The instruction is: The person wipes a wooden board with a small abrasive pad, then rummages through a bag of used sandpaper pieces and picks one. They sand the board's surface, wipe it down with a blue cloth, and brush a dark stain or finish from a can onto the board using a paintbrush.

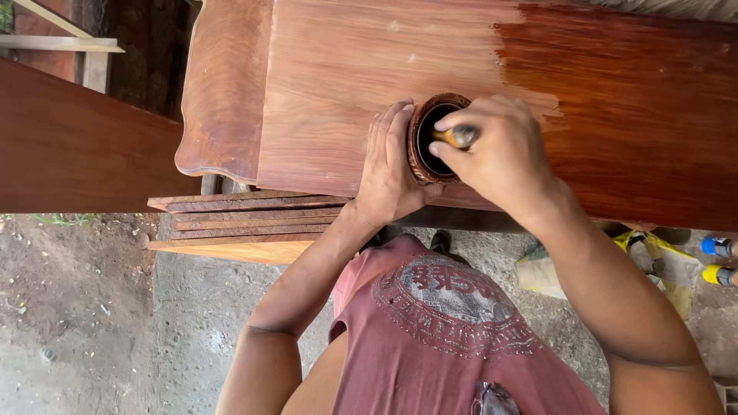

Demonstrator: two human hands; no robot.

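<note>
A round can of dark varnish (420, 157) with a stained rim stands on a wide wooden board (346, 84). My left hand (388, 169) wraps around the can's left side and steadies it. My right hand (500, 150) is closed on a brush with a yellow handle (459, 137), which dips into the can's opening. The board's right part (638, 107) is a glossy dark red-brown; the left part is paler and matt.
A carved curved panel (223, 92) adjoins the board on the left. Several thin planks (246, 223) are stacked below it. A dark red board (69, 154) lies at far left. Bottles with blue and yellow caps (719, 261) and a sack (542, 273) sit on the dirt ground.
</note>
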